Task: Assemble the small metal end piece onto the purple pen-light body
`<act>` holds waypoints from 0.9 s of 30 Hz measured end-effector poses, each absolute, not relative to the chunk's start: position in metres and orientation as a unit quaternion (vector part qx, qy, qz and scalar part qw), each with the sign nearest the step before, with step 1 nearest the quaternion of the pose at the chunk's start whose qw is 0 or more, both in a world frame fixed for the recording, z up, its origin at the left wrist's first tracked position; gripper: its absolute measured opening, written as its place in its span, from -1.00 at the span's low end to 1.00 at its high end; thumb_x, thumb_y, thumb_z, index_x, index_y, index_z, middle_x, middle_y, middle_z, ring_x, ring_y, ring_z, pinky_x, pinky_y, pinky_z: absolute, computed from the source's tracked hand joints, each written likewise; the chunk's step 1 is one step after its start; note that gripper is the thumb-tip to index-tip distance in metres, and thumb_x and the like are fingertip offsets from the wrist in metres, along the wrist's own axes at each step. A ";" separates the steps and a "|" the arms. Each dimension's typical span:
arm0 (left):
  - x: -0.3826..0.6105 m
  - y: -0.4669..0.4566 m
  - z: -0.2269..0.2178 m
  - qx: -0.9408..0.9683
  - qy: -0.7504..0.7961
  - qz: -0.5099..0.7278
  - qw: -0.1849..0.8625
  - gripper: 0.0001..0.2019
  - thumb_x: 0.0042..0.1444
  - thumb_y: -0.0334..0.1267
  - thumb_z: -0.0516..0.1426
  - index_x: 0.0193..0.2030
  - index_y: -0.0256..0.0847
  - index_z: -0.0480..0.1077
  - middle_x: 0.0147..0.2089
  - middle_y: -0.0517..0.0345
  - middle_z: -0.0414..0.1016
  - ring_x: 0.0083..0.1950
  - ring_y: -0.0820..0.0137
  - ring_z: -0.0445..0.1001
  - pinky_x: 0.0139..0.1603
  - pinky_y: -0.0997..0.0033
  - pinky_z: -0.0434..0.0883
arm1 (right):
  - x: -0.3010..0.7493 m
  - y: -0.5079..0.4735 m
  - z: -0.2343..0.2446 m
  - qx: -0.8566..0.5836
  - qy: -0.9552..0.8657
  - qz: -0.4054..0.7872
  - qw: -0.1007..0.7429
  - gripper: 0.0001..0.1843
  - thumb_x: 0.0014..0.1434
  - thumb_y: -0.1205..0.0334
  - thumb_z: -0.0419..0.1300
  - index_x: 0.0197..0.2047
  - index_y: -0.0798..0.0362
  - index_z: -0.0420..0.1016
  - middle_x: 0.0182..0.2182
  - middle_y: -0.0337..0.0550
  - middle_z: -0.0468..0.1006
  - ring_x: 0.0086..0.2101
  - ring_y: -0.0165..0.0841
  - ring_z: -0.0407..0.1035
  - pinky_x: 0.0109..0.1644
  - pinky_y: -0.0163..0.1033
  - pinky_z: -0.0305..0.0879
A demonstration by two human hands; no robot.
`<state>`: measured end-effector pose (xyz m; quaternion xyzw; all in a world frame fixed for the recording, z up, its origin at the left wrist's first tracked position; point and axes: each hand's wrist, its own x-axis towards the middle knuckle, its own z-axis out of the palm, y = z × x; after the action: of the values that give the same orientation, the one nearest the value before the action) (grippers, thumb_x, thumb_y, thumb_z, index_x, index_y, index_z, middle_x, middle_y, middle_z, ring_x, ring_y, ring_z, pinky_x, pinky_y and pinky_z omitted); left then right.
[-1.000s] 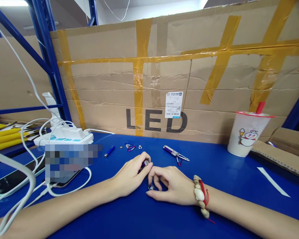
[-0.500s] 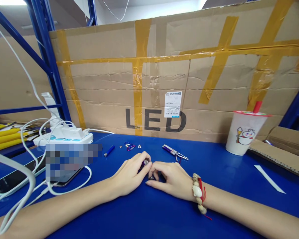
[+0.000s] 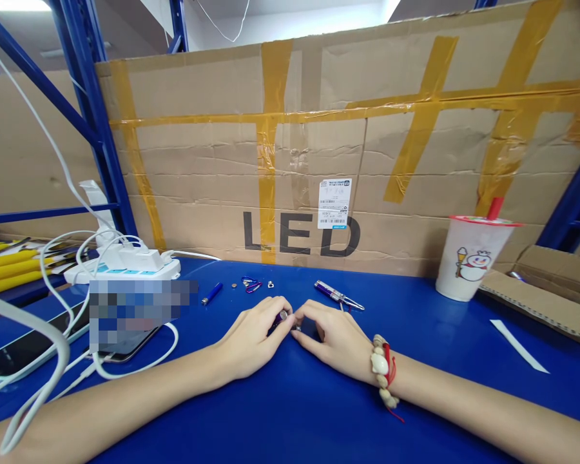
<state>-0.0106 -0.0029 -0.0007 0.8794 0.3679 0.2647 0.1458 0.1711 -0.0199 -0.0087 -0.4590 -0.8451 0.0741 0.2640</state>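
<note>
Both hands rest on the blue table [image 3: 294, 412], fingertips meeting. My left hand [image 3: 256, 335] is closed around a small dark purple tube with a silver end [image 3: 283, 316], its tip showing between thumb and fingers. My right hand [image 3: 331, 338], with a shell bracelet at the wrist, is curled with its fingertips pressed against that silver end, pinching a small metal piece I can barely see. Beyond the hands lie a purple pen light with a clip [image 3: 336, 294], a blue tube [image 3: 211, 293], a purple clip [image 3: 251, 283] and small metal bits [image 3: 270, 283].
A taped cardboard box marked LED [image 3: 319, 161] walls the back. A white power strip [image 3: 125, 263] with cables and a phone [image 3: 24, 348] lie at left. A lidded drink cup [image 3: 471, 258] stands at right, beside flat cardboard [image 3: 541, 303] and a white paper strip [image 3: 517, 336].
My right hand has slid up and left from near the table front until its fingertips meet the tube's end in my left hand. The small metal piece went with it.
</note>
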 end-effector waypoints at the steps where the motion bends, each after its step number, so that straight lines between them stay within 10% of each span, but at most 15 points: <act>1: -0.011 -0.003 0.000 0.879 0.368 0.265 0.145 -0.71 0.24 -0.06 -0.18 -0.25 -0.17 0.24 -0.25 0.19 0.35 -0.22 0.42 0.31 -0.22 0.43 0.23 | 0.171 -0.020 -0.009 -0.463 -0.843 0.073 0.264 -0.83 0.15 0.18 0.03 -0.22 0.03 0.35 -0.27 -0.29 0.39 -0.46 -0.58 0.21 -0.43 -0.42 0.03; 27: -0.010 -0.002 -0.002 0.882 0.369 0.260 0.137 -0.75 0.23 -0.10 -0.15 -0.25 -0.16 0.24 -0.23 0.19 0.35 -0.21 0.42 0.32 -0.23 0.42 0.24 | 0.172 -0.020 -0.011 -0.455 -0.851 0.069 0.253 -0.80 0.20 0.20 -0.04 -0.15 0.00 0.33 -0.14 -0.29 0.36 -0.48 -0.60 0.22 -0.46 -0.43 0.03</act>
<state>-0.0102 -0.0021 -0.0020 0.8817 0.3691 0.2602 0.1366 0.1724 -0.0196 -0.0110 -0.4554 -0.8508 0.0687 0.2530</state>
